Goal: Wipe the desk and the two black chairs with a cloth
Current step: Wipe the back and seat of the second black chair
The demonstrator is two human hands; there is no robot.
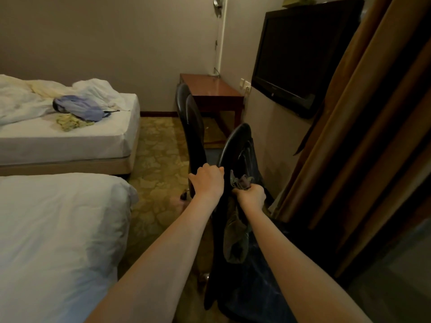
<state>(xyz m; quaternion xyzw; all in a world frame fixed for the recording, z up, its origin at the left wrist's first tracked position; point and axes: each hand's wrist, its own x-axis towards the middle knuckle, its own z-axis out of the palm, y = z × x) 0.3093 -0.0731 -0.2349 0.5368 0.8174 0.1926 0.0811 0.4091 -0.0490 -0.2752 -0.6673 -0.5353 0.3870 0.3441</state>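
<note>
- The cloth (235,241) is a dull grey-green rag. The right hand (250,197) squeezes it tight in a fist. A small tuft sticks up above the fist, and the long part hangs down over the front of the near chair (240,145).
- The cloth is bunched up, not flat. A bunch is easy to hold and to rub with.
- The left hand (206,180) has its fingers curled over the side edge of the near chair's back. It seems to hold the chair so it will not roll or spin while the other hand rubs.
- The near chair is black and shiny. Its back faces the wall side, and pale smears show on it, maybe dust or wet marks. It looks like this chair is the one being wiped now.
- The far chair (194,131) is black too. It stands just behind the near one, close to the desk, and no hand touches it.
- The desk (210,87) is brown wood and sits in the corner by the wall, well away from both hands. It is too far off to tell if it is clean.
- A dark TV (296,61) hangs on the wall to the right, next to brown curtains (373,113).
- Two beds are on the left. The near bed (58,229) has a white cover. The far bed (70,141) has rumpled sheets and a blue bag (79,108) on it.
- A patterned carpet (158,159) lies between the beds and the chairs.
</note>
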